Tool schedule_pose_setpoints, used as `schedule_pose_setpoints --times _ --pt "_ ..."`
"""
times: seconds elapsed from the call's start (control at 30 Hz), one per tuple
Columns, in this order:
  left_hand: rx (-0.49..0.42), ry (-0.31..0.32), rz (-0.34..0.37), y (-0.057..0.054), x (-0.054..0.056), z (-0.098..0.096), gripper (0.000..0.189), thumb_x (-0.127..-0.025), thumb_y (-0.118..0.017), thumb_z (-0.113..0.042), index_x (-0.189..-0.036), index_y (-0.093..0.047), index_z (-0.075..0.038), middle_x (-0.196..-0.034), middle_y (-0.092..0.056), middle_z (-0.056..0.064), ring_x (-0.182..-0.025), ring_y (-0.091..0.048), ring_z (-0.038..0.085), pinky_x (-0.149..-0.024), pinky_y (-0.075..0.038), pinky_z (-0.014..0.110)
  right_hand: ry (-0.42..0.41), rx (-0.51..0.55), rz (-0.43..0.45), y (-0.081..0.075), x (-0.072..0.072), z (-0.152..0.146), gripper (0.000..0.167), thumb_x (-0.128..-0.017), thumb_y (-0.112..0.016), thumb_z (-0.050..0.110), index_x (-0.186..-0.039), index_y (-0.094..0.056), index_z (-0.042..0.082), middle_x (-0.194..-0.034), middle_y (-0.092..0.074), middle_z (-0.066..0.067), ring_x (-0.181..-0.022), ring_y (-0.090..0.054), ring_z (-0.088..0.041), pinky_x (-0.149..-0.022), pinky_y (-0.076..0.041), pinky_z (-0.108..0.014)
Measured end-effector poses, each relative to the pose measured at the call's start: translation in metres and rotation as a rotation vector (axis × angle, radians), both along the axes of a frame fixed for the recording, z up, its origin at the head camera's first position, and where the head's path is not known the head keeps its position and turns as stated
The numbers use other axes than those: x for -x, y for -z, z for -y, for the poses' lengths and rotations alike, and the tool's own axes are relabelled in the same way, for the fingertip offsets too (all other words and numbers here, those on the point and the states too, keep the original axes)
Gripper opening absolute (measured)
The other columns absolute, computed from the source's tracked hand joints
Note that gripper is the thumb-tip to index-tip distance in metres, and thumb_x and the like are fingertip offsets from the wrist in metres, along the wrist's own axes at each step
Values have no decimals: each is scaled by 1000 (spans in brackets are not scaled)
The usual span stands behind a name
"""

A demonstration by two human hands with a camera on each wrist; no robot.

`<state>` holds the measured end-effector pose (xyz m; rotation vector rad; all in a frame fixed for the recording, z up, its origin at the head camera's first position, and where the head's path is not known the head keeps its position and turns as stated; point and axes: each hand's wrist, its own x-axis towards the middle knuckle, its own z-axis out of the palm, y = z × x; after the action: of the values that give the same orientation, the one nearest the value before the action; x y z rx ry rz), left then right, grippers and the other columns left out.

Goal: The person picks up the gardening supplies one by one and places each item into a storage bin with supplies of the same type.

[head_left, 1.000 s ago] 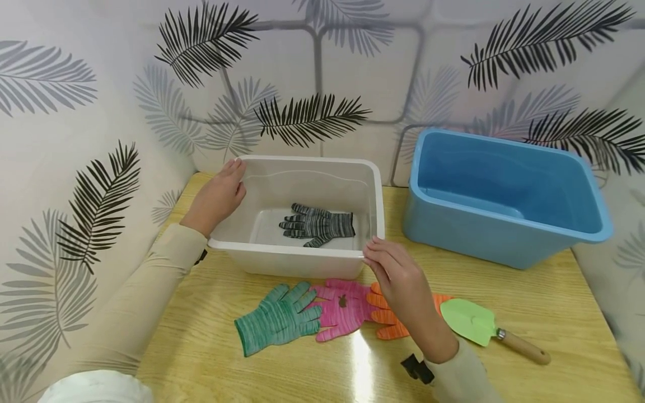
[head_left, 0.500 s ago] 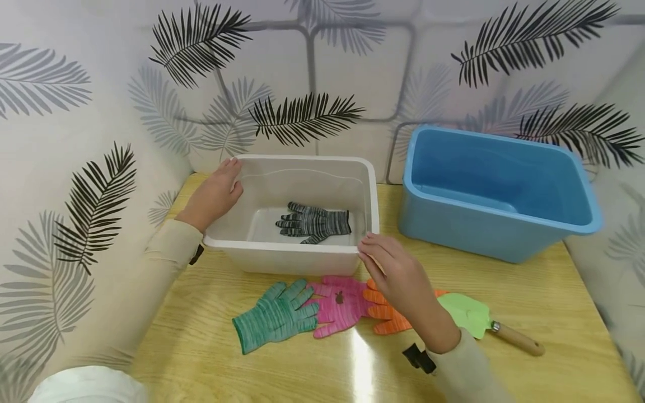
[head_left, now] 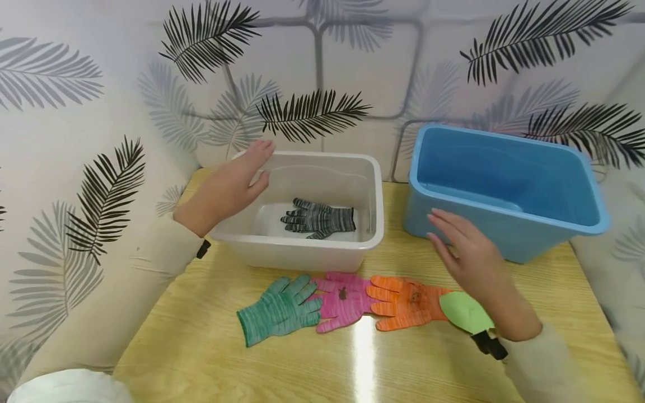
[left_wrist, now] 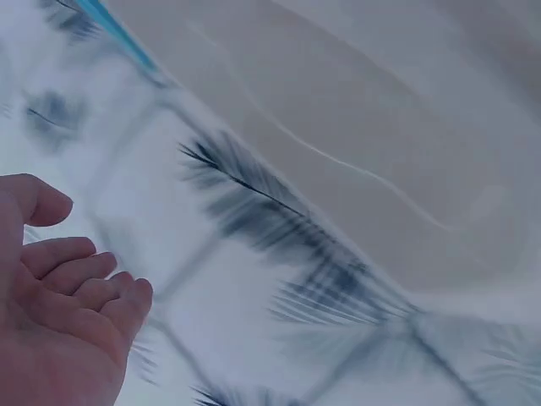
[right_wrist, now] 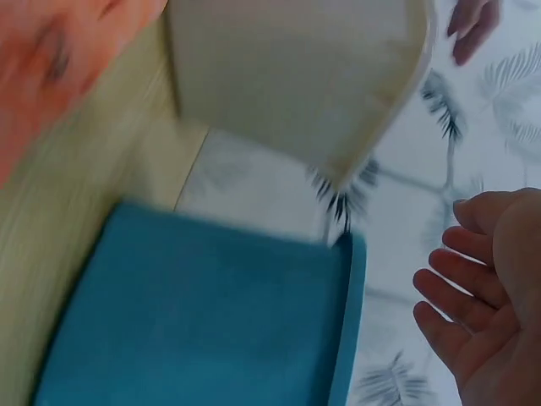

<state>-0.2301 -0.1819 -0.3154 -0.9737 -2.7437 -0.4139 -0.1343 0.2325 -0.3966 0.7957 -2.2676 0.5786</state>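
By the white tub (head_left: 302,256), the left hand (head_left: 224,190) hangs empty, thumb apart; before the blue tub (head_left: 534,238), the right hand (head_left: 476,263) does likewise; two-sided grips should keep either tub level.

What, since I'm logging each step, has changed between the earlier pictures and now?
The right hand let go of the light bin and moved right, toward the blue bin. The left hand came off the left rim, fingers extended. The orange glove is now uncovered; the right arm hides the handle of the trowel. Both bins, the grey glove, green glove and pink glove stayed put.
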Motion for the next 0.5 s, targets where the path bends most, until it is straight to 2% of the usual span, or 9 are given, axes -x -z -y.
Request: schedule_pose_setpoints --times 0.03,0.1,0.17,0.23,0.27,0.33,0.37,0.43,0.5 --pt "-7 41 -31 -3 -8 -12 53 -97 -43 -20 -144 -29 0 -150 -26 13 -137 -23 25 -107 -28 43 28 -5 -10 -3 1 -12 50 -97 -41 40 -123 -60 2 -123 -59 -13 -109 -56 -31 -92 -44 -37" --pt "-28 127 -119 -6 -23 -34 52 -96 -45 -17 -142 -32 2 -147 -30 16 -136 -27 26 -97 -41 39 83 -14 -22 -9 3 -35 52 -97 -41 42 -124 -59 2 -123 -58 -16 -111 -55 -33 -95 -43 -38" --pt "-57 192 -193 -6 -38 -56 52 -94 -48 -16 -141 -35 3 -145 -34 17 -134 -31 25 -92 -45 38 132 -23 -1 -16 5 -55 50 -97 -45 39 -127 -56 1 -126 -56 -18 -115 -52 -34 -100 -38 -40" --pt "-93 258 -252 -4 -50 -78 52 -92 -50 -15 -139 -37 4 -143 -37 18 -132 -34 25 -90 -47 36 192 -38 56 -24 6 -74 46 -96 -50 31 -130 -52 1 -130 -52 -19 -122 -47 -33 -104 -33 -41" --pt "-113 288 -274 -2 -56 -89 52 -92 -50 -14 -138 -37 5 -142 -38 19 -132 -35 25 -94 -45 34 232 -53 104 -28 7 -83 46 -96 -51 28 -133 -49 0 -133 -49 -20 -126 -43 -32 -106 -30 -43" --pt "-139 333 -290 2 -66 -112 52 -92 -49 -14 -138 -36 6 -142 -38 20 -132 -34 25 -105 -33 34 321 -91 212 -36 8 -99 47 -96 -50 22 -137 -43 -1 -138 -42 -21 -131 -35 -32 -108 -25 -45" --pt "-140 347 -301 4 -71 -124 52 -92 -48 -14 -138 -36 6 -142 -38 20 -132 -34 24 -106 -31 31 366 -111 258 -39 10 -108 47 -96 -49 20 -138 -41 -2 -140 -39 -23 -133 -31 -33 -109 -23 -47" --pt "-115 356 -337 10 -78 -146 51 -93 -45 -13 -138 -36 7 -142 -38 20 -133 -33 23 -107 -26 28 453 -162 342 -44 14 -124 49 -99 -43 21 -140 -34 -5 -142 -34 -26 -135 -25 -35 -109 -19 -50" --pt "-66 341 -376 16 -84 -168 50 -94 -43 -14 -138 -36 7 -141 -38 19 -133 -33 23 -107 -24 26 515 -184 389 -46 18 -139 51 -100 -39 22 -139 -31 -9 -140 -32 -30 -134 -24 -39 -107 -18 -53"
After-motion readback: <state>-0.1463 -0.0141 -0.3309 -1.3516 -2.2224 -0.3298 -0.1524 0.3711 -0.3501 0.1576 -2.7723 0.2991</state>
